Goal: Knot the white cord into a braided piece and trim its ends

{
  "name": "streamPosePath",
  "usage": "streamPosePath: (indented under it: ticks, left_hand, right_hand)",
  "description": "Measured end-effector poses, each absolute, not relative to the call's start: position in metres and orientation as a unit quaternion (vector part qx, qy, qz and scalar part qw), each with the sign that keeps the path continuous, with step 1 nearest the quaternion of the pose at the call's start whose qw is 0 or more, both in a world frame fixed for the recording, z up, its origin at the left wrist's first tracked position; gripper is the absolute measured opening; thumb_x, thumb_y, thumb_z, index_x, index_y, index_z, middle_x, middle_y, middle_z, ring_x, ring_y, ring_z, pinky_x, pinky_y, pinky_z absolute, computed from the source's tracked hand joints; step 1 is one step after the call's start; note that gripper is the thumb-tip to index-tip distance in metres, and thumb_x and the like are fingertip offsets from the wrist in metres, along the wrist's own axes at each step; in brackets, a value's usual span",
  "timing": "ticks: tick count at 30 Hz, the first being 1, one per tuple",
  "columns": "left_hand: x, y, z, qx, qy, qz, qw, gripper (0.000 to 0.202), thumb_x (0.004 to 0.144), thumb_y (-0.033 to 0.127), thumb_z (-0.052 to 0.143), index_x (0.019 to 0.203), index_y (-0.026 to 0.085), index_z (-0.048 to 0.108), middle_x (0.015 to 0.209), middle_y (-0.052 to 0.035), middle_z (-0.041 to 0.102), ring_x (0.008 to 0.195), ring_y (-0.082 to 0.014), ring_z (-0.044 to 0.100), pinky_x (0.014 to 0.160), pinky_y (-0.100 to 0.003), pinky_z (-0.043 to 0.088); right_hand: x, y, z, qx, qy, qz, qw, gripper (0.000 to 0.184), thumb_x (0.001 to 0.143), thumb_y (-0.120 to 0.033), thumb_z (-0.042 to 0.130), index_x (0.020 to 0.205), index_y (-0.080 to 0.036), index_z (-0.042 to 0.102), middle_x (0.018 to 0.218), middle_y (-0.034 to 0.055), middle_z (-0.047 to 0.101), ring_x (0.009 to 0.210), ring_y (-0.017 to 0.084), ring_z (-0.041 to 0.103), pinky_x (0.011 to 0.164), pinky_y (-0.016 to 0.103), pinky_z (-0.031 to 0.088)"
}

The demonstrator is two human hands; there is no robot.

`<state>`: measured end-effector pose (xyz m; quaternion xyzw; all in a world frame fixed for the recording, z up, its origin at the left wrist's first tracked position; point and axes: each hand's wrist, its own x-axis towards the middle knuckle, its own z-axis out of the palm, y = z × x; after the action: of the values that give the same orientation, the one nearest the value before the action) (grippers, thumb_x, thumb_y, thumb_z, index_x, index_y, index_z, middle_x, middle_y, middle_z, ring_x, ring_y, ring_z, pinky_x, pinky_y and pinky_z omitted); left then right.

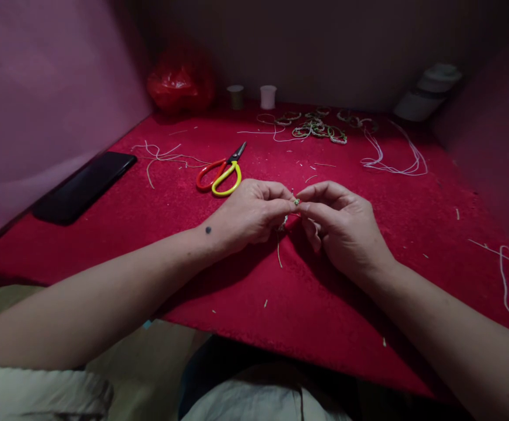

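Note:
Over the middle of a red felt cloth [307, 304], my left hand [248, 213] and my right hand [342, 225] meet fingertip to fingertip. Both pinch a small beaded cord piece [295, 202] with green and white beads. A thin pale thread end [279, 248] hangs down from it onto the cloth. The fingers of both hands are curled closed around the piece.
Scissors [221, 172] with red and yellow handles lie just beyond my left hand. A black phone [83, 186] rests at the left edge. Finished beaded bracelets [319, 128] and loose white cords [394, 161] lie farther back. Two small spools [268, 96] and a red bag [179, 82] stand at the rear.

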<state>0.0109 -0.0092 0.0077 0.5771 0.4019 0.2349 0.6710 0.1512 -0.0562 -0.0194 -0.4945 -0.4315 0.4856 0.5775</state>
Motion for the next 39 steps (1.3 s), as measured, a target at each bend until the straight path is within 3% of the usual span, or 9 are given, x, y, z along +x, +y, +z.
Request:
streamPosePath:
  ticks: [17,32,39]
  left_hand:
    - [0.0118,-0.0095,0.0069,0.588,0.415,0.225,0.656,0.018,0.084,0.014,0.053,0.066,0.015,0.053,0.044,0.0081,0.035,0.033,-0.001,0.027,0.035,-0.018,0.018]
    - [0.0117,-0.0118,0.0078,0.643,0.443,0.216,0.586,0.018,0.082,0.008,0.052,0.065,0.015,0.055,0.045,0.0059,0.046,0.028,-0.0023,0.036,0.03,-0.017,0.022]
    - [0.0113,-0.0113,0.0067,0.649,0.431,0.219,0.588,0.019,0.084,0.012,0.052,0.066,0.015,0.056,0.046,0.0054,0.049,0.028,-0.0026,0.037,0.029,-0.017,0.023]
  right_hand:
    - [0.1533,-0.0554,-0.0201,-0.512,-0.45,0.456,0.573,0.005,0.075,-0.019,0.065,0.077,-0.021,0.062,0.045,-0.0076,0.05,0.032,0.007,0.041,0.031,0.019,0.03]
    - [0.1525,-0.0616,-0.0207,-0.571,-0.579,0.239,0.531,0.008,0.074,-0.018,0.067,0.071,-0.023,0.071,0.064,0.0023,0.064,0.055,0.015,0.057,0.045,0.024,0.04]
    - [0.1527,-0.0614,-0.0193,-0.58,-0.587,0.232,0.515,0.012,0.077,-0.016,0.063,0.071,-0.023,0.07,0.065,0.0025,0.065,0.056,0.014,0.058,0.044,0.024,0.039]
